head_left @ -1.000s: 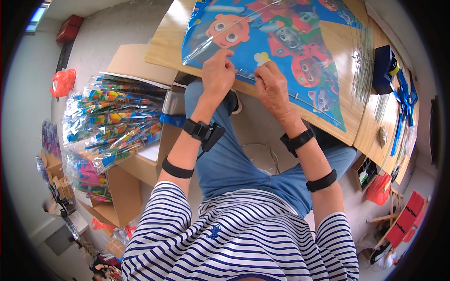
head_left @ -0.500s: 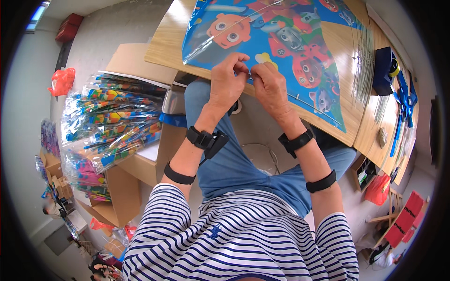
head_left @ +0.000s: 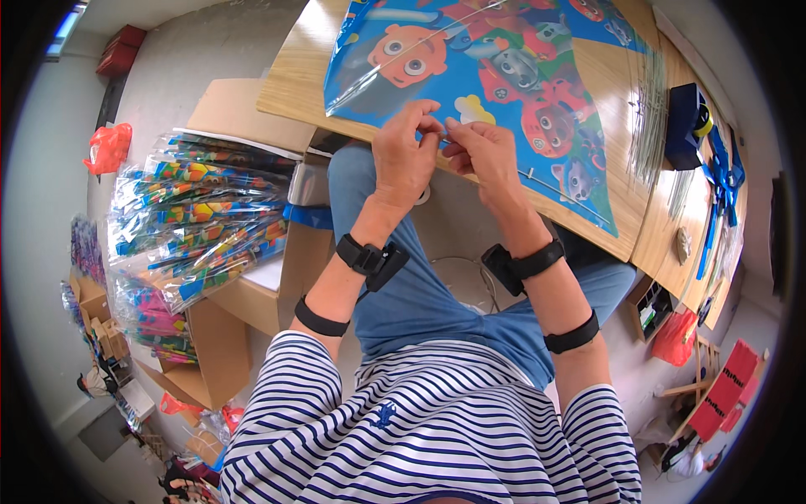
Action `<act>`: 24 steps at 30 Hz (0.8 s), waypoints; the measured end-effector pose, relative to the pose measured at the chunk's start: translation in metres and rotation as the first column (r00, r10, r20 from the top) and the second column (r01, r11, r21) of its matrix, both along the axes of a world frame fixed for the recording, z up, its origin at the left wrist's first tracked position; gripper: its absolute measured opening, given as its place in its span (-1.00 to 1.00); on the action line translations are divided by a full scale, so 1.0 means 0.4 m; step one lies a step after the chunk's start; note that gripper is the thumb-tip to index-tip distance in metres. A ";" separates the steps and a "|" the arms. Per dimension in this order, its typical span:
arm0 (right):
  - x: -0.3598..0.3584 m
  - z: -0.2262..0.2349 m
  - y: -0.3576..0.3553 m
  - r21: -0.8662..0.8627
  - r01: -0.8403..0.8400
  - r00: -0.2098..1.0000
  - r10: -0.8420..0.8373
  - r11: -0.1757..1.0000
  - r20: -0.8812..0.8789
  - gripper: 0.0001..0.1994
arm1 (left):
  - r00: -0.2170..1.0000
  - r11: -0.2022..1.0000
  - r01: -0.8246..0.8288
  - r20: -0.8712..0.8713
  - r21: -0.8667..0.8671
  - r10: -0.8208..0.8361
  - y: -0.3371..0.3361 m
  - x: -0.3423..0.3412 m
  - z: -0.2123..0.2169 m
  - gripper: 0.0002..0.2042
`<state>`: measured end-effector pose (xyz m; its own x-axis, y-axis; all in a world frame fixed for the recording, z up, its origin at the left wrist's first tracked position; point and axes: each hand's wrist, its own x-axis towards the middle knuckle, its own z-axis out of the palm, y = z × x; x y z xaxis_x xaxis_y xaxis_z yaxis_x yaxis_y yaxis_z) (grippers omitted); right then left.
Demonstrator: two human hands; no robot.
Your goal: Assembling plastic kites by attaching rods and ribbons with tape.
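Both hands meet just over the near edge of the table, fingertips close together. My left hand (head_left: 405,158) is closed in a pinch, its forefinger curled toward the thumb. My right hand (head_left: 487,155) also pinches, thumb and forefinger together beside the left fingertips. Something small and thin seems to be between them, too small to make out. Beyond the hands lies a blue kite sheet (head_left: 550,126) printed with cartoon characters, flat on the wooden table (head_left: 295,99). A thin white rod (head_left: 562,196) runs along its near right edge.
Clear-wrapped colourful folded kites (head_left: 210,206) fill a cardboard box (head_left: 220,336) at my left. Thin rods (head_left: 646,126) lie on the table's right side, near a dark blue tape dispenser (head_left: 684,126) and blue ribbons (head_left: 724,172). A red bag (head_left: 676,338) sits at lower right.
My right hand has turned, its fingers less tightly curled, and its thumb and forefinger now show at the left fingertips. My left hand has shifted slightly. The kite sheet stays in place.
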<state>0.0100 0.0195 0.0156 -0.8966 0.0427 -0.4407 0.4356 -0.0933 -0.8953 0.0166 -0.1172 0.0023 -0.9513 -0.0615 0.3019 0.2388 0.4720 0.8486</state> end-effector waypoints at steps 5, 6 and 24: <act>0.000 -0.003 -0.025 -0.160 0.035 0.995 -0.019 0.986 0.098 -0.80 | 0.998 0.996 -0.018 -0.063 -0.087 0.012 0.001 0.010 0.007 -0.70; 0.000 -0.006 -0.027 -0.161 0.035 0.995 -0.019 0.986 0.098 -0.80 | 0.997 0.995 -0.015 -0.071 -0.097 0.008 0.000 0.012 0.006 -0.71; -0.012 -0.051 -0.021 0.057 0.047 0.999 -0.048 0.997 0.022 -0.87 | 0.969 0.989 -0.123 0.224 0.087 0.101 -0.048 -0.037 -0.044 -0.66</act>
